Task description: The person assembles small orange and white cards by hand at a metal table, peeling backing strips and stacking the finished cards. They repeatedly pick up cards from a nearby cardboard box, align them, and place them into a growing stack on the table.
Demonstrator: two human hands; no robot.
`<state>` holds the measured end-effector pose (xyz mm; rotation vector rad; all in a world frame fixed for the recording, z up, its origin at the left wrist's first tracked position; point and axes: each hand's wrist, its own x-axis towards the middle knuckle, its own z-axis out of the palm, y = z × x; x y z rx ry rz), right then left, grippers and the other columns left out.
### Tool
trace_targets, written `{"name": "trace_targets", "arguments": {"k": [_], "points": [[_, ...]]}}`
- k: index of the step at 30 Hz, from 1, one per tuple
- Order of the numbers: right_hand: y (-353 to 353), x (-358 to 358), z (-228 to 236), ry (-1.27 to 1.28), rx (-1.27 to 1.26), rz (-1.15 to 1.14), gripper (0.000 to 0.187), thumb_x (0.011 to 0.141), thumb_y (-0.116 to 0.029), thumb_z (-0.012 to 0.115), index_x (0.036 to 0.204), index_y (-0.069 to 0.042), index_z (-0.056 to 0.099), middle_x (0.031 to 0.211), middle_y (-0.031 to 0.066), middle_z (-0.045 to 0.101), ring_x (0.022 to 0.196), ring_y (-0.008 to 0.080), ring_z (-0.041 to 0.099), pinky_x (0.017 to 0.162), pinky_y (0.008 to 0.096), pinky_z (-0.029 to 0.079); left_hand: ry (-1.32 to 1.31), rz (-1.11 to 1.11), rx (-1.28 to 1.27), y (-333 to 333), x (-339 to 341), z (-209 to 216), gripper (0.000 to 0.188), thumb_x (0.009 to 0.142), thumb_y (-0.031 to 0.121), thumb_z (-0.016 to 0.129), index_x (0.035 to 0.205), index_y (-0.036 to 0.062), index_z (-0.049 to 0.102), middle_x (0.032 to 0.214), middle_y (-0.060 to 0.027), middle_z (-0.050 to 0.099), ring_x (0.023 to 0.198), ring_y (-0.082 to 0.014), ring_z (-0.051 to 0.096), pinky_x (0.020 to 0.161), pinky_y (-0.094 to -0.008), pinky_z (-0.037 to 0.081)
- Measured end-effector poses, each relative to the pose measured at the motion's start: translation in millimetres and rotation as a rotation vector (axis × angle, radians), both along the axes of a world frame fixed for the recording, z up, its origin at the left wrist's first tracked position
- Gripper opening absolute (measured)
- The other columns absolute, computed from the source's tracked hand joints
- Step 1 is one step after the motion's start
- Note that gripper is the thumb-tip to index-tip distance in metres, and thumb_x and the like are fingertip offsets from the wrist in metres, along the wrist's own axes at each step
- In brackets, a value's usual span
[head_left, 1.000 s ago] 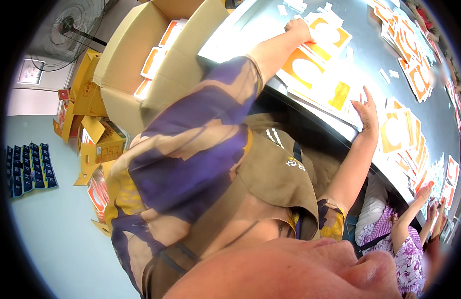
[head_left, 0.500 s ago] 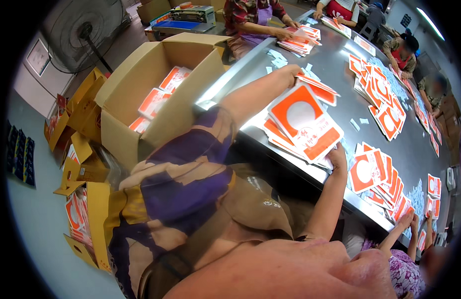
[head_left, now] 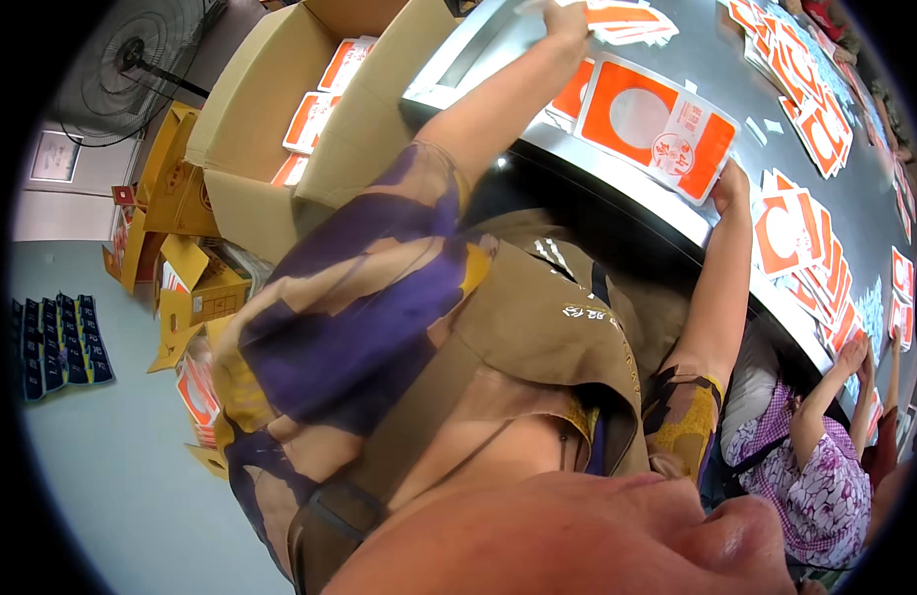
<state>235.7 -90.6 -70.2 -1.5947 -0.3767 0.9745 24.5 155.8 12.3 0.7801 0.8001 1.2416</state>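
An orange-and-white flat pouch with a round pale window [head_left: 659,127] lies over the table's near edge, on top of other pouches [head_left: 574,91]. My right hand [head_left: 732,188] grips its right-hand corner, the fingers partly hidden by the pouch. Farther up, my left hand [head_left: 568,20] is closed at the end of a fanned bunch of similar pouches [head_left: 632,22]; its fingertips are partly hidden and close to the picture's upper edge.
A big open carton [head_left: 248,203] with pouches inside stands at my left, with smaller cartons [head_left: 181,188] beyond it. More pouches spread along the metal table [head_left: 711,59]. A co-worker's hands [head_left: 853,357] are at a pile on my right. A fan [head_left: 131,55] stands far left.
The view has shifted, so the table sits higher in the picture. The top pouch now lies flatter and turned, still in my right hand. My left hand and the fanned bunch are farther from it.
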Motion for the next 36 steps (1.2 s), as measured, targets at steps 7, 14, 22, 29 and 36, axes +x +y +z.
{"name": "trace_targets", "arguments": {"k": [7,14,22,29,36], "points": [[11.8,-17.7,2.4,-0.344,-0.118,-0.001,0.043,0.090,-0.035,0.053,0.111,0.001,0.064,0.098,0.0096,0.064,0.080,0.0199,0.062,0.069,0.0333,0.050,-0.187,0.100,0.248,-30.8,-31.1,27.2,0.024,0.088,0.012,0.055,0.107,-0.0017,0.049,0.095,-0.0152,0.057,0.083,-0.0248,0.061,0.068,-0.0376,0.055],[13.4,-5.8,-5.7,-0.405,-0.102,-0.037,0.061,0.096,-0.053,0.039,0.120,-0.001,0.061,0.113,0.0145,0.065,0.091,0.0224,0.064,0.074,0.0324,0.049,-0.280,-0.212,-0.636,-134.4,3.1,-37.8,0.030,0.095,0.001,0.038,0.124,-0.0072,0.038,0.121,-0.0252,0.050,0.108,-0.0381,0.058,0.091,-0.0470,0.054],[12.2,-1.0,-12.3,-0.723,-0.295,0.252,0.065,0.086,-0.049,0.062,0.126,0.002,0.055,0.103,0.0141,0.069,0.086,0.0210,0.067,0.074,0.0311,0.052,0.042,-1.306,-0.439,-178.1,-41.0,29.1,0.048,0.096,0.020,0.048,0.133,-0.0092,0.036,0.119,-0.0353,0.055,0.109,-0.0380,0.061,0.096,-0.0421,0.048],[22.2,-24.4,5.1,-1.029,-0.428,0.262,0.068,0.075,-0.035,0.077,0.131,-0.003,0.054,0.121,0.0152,0.063,0.105,0.0270,0.064,0.088,0.0347,0.050,1.310,-0.725,1.158,-12.2,68.5,-24.1,0.057,0.093,0.051,0.048,0.126,0.0056,0.058,0.120,-0.0180,0.062,0.111,-0.0304,0.060,0.094,-0.0387,0.046],[16.4,-27.4,4.1,-0.903,-0.290,0.182,0.064,0.077,-0.031,0.076,0.130,-0.003,0.054,0.121,0.0138,0.063,0.104,0.0254,0.064,0.087,0.0342,0.051,1.651,-0.750,1.247,19.6,70.0,-91.3,0.070,0.087,0.060,0.052,0.132,0.0067,0.052,0.124,-0.0215,0.057,0.118,-0.0357,0.052,0.097,-0.0424,0.045]]}}
